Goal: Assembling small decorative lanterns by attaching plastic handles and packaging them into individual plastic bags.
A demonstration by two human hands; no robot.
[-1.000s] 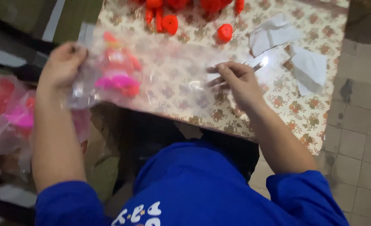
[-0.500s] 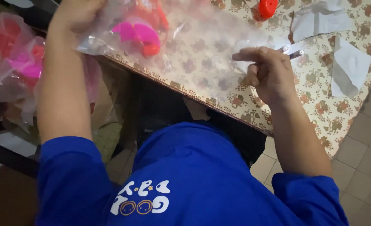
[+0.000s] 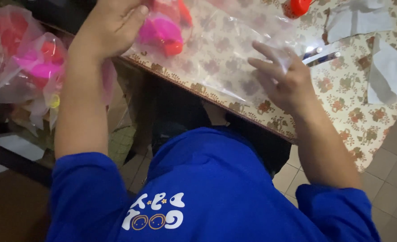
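While the left hand (image 3: 111,29) pinches one end of a clear plastic bag (image 3: 221,49) on the floral-patterned table (image 3: 346,112), a pink and red plastic toy (image 3: 165,29) already sits inside. Fingers loosely spread, the right hand (image 3: 281,78) rests on the bag's other end, gripping nothing; the mouth looks unsealed. Filled bags of similar toys (image 3: 26,62) hang left; white paper pieces (image 3: 386,69) and a red plastic part (image 3: 297,6) lie beyond.

A home workspace: floral tablecloth (image 3: 342,85), tiled floor (image 3: 395,179) (bagged toys (image 3: 32,67) alongside).

Clear plastic bag (image 3: 216,49) w/ pink-red toy on table – more bagged toys (image 3: 23,62) far left.
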